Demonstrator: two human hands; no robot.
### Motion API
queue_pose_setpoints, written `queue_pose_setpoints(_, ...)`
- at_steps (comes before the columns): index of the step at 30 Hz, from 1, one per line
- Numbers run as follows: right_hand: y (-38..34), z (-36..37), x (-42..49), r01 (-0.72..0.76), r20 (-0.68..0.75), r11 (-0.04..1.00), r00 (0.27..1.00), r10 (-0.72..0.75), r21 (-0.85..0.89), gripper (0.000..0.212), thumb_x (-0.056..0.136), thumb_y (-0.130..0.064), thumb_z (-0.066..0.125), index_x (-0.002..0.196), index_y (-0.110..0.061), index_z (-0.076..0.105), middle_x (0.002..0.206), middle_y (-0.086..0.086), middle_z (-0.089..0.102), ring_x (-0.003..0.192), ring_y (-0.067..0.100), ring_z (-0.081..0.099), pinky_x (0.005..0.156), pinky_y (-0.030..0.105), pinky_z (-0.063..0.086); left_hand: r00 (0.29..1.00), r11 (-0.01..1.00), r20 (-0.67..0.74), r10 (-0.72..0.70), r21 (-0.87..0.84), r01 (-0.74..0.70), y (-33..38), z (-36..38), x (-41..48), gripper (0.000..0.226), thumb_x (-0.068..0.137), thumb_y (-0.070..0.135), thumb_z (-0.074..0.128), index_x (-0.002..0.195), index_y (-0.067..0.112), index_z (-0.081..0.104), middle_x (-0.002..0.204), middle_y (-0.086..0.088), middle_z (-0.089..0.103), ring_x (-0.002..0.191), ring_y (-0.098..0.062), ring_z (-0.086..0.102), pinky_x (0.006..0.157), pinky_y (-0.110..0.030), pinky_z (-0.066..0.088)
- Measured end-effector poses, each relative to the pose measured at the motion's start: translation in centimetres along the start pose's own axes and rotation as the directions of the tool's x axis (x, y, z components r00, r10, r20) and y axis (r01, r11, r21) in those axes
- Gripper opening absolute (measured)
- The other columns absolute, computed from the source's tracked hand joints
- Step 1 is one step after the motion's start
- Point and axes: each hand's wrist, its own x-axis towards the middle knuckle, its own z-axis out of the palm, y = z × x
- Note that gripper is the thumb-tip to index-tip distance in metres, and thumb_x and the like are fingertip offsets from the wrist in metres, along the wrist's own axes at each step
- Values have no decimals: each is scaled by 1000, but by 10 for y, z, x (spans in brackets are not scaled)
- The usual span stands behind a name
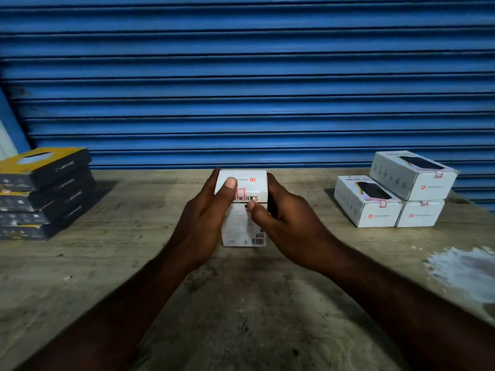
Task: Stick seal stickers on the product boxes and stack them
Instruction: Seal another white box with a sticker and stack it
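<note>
head view looking down on a worn, rough counter (pixel 241 303) in front of a blue roller shutter (pixel 241 76). in the middle, both hands hold one white product box (pixel 242 228) up on end, its printed underside facing the person; whether its lower edge rests on the counter cannot be told. the left hand (pixel 206 218) wraps the left side with fingers curled behind. its thumb (pixel 229 183) presses flat on the end flap just beside a small red seal sticker (pixel 241 192) that folds over the flap edge, probably rubbing it down so it bonds. the right hand (pixel 289 226) clasps the right side, thumb bent across the front, seemingly steadying the box against that push. to the right, three white boxes (pixel 388 199) sit stacked, two side by side and one on top. each shows a red sticker at its flap, so they look finished and this box probably joins them. at far left stands a separate pile of dark and yellow boxes (pixel 45 194), with no stickers visible. a pale patch (pixel 466 269) marks the counter at the right
</note>
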Motion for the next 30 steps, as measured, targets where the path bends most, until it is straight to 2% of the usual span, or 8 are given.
queue_pose_setpoints(5, 0, -2, -1, -5, 2, 994, 1000, 5, 112, 48, 90, -18, 62, 133, -31, 44, 116, -15, 67, 103, -4, 63, 88, 17, 50, 1000, 1000, 0, -25, -19, 25, 3, 4, 0, 75, 72, 68, 59, 141, 42, 46, 123, 12, 69, 113, -14, 66, 102, -52, 50)
queue_pose_setpoints(8, -1, -1, 0, -40, -25, 955, 998, 50, 293, 64, 83, -36, 63, 141, -23, 39, 133, -8, 60, 121, 7, 58, 103, 40, 49, 998, 997, -30, -53, -52, 52, 1, 5, 1, 84, 68, 60, 61, 147, 44, 39, 130, 15, 64, 120, -10, 61, 107, -51, 45)
queue_pose_setpoints(11, -4, -2, 4, -62, -52, 931, 995, 86, 361, 85, 74, -46, 64, 147, -19, 30, 134, -6, 57, 121, 6, 57, 104, 43, 49, 999, 996, -27, -46, -72, 44, -1, 7, -1, 72, 79, 45, 55, 149, 46, 37, 134, 14, 62, 123, -13, 59, 110, -53, 42)
queue_pose_setpoints(15, -2, -9, 8, -40, -108, 942, 991, 80, 333, 61, 87, -25, 64, 141, -16, 36, 115, -22, 56, 99, -11, 58, 94, 25, 51, 1000, 994, 5, -22, -107, 22, 0, 11, -3, 67, 84, 39, 48, 150, 44, 34, 128, 19, 63, 119, -9, 60, 108, -50, 45)
queue_pose_setpoints(18, 1, -10, 8, -26, -116, 951, 991, 64, 307, 46, 96, -12, 60, 137, -15, 39, 109, -21, 57, 92, -15, 57, 84, 13, 48, 1000, 998, 9, -3, -67, 4, 1, 10, -3, 68, 82, 51, 51, 148, 51, 32, 111, 32, 66, 114, -8, 60, 108, -51, 45)
queue_pose_setpoints(21, 1, -9, 8, -14, -140, 967, 989, 51, 256, 34, 100, -16, 50, 134, -16, 45, 109, -19, 61, 95, -12, 58, 85, 13, 47, 1000, 1000, 16, 23, 17, -23, 2, 8, -3, 79, 79, 58, 54, 151, 49, 25, 93, 35, 64, 96, -1, 58, 100, -40, 47)
queue_pose_setpoints(26, -1, -11, 7, -3, -134, 949, 990, 48, 314, 26, 98, -30, 44, 118, -26, 59, 105, 2, 70, 97, 16, 64, 88, 36, 49, 991, 964, 18, 133, 229, -134, 7, 8, -6, 92, 84, 58, 62, 158, 27, 17, 112, 35, 57, 96, 21, 55, 93, -9, 44)
queue_pose_setpoints(30, 1, -8, 8, -79, -40, 912, 994, 104, 401, 22, 92, -38, 49, 105, -49, 63, 113, -22, 68, 115, 4, 61, 109, 41, 44, 979, 914, -11, 206, 359, -188, 3, 3, -1, 94, 84, 58, 62, 157, 18, 19, 123, 31, 52, 104, 19, 53, 84, 6, 34)
